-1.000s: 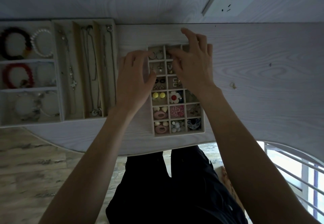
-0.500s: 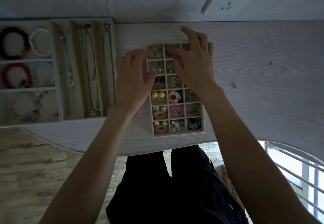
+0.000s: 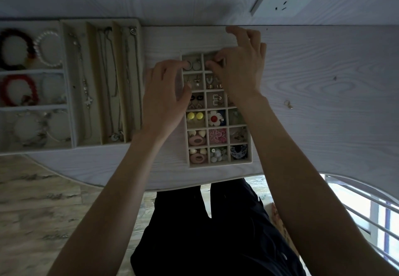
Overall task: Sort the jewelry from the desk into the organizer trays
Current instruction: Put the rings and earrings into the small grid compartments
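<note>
My right hand [image 3: 239, 68] pinches something hidden in the grid tray's [image 3: 218, 163] far middle cell | my left hand [image 3: 166, 98] relaxed, fingertips on the tray's left wall | loose earring [image 3: 288, 104] on desk [image 3: 323, 124] to the right | necklace tray [image 3: 101, 81] left.
</note>
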A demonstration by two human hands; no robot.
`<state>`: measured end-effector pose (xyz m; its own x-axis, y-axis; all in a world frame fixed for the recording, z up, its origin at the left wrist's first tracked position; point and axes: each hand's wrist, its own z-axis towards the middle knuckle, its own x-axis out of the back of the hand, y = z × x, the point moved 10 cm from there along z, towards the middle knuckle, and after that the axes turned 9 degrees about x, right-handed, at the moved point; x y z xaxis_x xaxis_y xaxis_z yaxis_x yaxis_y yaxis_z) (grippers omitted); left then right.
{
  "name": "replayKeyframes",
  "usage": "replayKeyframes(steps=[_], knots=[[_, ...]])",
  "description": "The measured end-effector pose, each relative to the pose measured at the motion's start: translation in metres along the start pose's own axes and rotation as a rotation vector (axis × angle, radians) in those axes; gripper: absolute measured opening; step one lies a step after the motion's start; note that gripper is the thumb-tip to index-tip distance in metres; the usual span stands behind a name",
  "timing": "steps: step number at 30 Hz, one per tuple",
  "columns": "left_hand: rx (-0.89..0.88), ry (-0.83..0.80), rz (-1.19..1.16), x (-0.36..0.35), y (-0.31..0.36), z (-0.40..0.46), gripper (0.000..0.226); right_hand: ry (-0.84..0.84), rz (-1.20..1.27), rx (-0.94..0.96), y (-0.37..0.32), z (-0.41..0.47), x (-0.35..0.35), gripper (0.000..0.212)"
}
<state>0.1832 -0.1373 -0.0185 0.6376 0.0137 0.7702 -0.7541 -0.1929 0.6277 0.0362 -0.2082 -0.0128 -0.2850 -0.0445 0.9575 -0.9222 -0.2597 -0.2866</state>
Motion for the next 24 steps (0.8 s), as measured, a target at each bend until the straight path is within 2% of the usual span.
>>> replayKeyframes(steps=[3,7,10,16,18,21,24], knots=[[-0.004,-0.002,-0.005,0.0,0.0,0.0,0.036,-0.04,-0.069,0.023,-0.002,0.006,-0.003,0.019],[-0.009,0.001,-0.007,0.0,0.0,-0.001,0.037,0.009,0.091,-0.003,0.0,0.001,-0.006,0.016],[-0.003,-0.006,-0.006,0.0,-0.001,-0.001,0.037,0.005,0.071,0.012,0.001,-0.003,-0.009,0.015],[0.001,-0.007,-0.022,0.0,-0.001,-0.001,0.036,0.189,0.047,-0.012,0.01,-0.007,0.007,0.015],[-0.001,-0.004,-0.032,0.001,0.0,-0.002,0.036,0.254,0.041,0.008,0.008,-0.009,0.015,0.019],[-0.001,-0.001,-0.04,0.002,0.0,-0.003,0.036,0.367,0.063,0.07,0.008,-0.015,0.029,0.013],[-0.006,0.001,-0.028,0.001,0.0,-0.002,0.036,0.347,0.064,0.111,0.011,-0.02,0.03,0.013]])
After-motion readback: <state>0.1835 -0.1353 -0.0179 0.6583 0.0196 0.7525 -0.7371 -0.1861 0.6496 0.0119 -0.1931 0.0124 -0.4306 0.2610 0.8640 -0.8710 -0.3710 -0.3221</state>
